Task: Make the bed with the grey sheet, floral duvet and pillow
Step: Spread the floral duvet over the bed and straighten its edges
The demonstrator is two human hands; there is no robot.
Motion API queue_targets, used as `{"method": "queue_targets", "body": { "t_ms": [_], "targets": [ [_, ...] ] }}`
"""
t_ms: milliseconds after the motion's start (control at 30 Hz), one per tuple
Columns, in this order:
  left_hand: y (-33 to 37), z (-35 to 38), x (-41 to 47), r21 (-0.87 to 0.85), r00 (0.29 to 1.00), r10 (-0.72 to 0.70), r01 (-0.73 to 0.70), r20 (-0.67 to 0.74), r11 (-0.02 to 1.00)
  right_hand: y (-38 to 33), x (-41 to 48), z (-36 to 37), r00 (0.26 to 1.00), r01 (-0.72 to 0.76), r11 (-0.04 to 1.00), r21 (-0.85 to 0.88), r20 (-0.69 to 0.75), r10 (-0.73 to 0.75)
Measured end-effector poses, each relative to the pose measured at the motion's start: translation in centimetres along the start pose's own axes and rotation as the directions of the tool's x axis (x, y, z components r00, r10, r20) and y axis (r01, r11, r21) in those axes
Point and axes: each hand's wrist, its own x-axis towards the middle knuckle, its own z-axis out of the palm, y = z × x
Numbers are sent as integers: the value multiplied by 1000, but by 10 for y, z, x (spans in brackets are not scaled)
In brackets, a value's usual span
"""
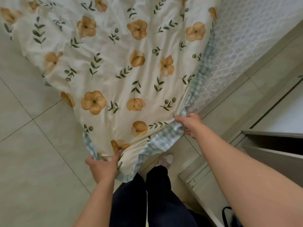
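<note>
The floral duvet (113, 63), cream with orange flowers and green sprigs and a blue-checked underside, spreads across the upper and middle view and hangs down toward me. My left hand (102, 166) is shut on its near edge at the lower left. My right hand (190, 124) grips the same edge farther right, where the checked underside folds over. To the right of the duvet a pale blue-grey patterned mattress side (237, 38) shows. No grey sheet or pillow is visible.
Pale floor tiles (32, 153) lie to the left and below. A light cabinet or door frame (270, 141) stands close at the right. My dark trousers (147, 199) and one pale slipper (165, 159) are directly below the duvet edge.
</note>
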Motion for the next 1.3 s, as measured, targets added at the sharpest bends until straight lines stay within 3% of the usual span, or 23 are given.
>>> {"method": "queue_targets", "body": {
  "t_ms": [67, 133, 233, 333, 500, 600, 900, 1067, 1300],
  "targets": [
    [8, 4, -13, 133, 968, 156, -131, -197, 982, 3, 7, -10, 989, 52, 998, -26, -135, -55],
    [22, 11, -26, 184, 911, 329, -289, -249, 940, 2, 11, -21, 975, 92, 996, -15, -201, -93],
    [49, 20, -41, 278, 796, 568, -509, -207, 815, -6, 12, -34, 977, 148, 989, 19, -156, -143],
    [86, 50, -58, 239, 663, 746, -718, -51, 654, -19, 22, -58, 981, 178, 983, 40, -87, -174],
    [134, 111, -99, 112, 585, 764, -808, 271, 579, -41, 43, -98, 984, 175, 984, 19, 18, -175],
    [163, 150, -116, 109, 485, 773, -867, 410, 486, -66, 61, -128, 979, 202, 979, 37, 25, -203],
    [271, 236, -133, 152, 227, 734, -974, 640, 169, -145, 119, -184, 972, 232, 967, 105, -51, -228],
    [342, 265, -116, 196, 233, 789, -970, 568, 146, -204, 156, -183, 973, 229, 965, 128, -69, -221],
    [402, 297, -90, 230, 322, 815, -944, 482, 237, -296, 209, -168, 961, 274, 956, 104, -74, -267]
  ]
}}
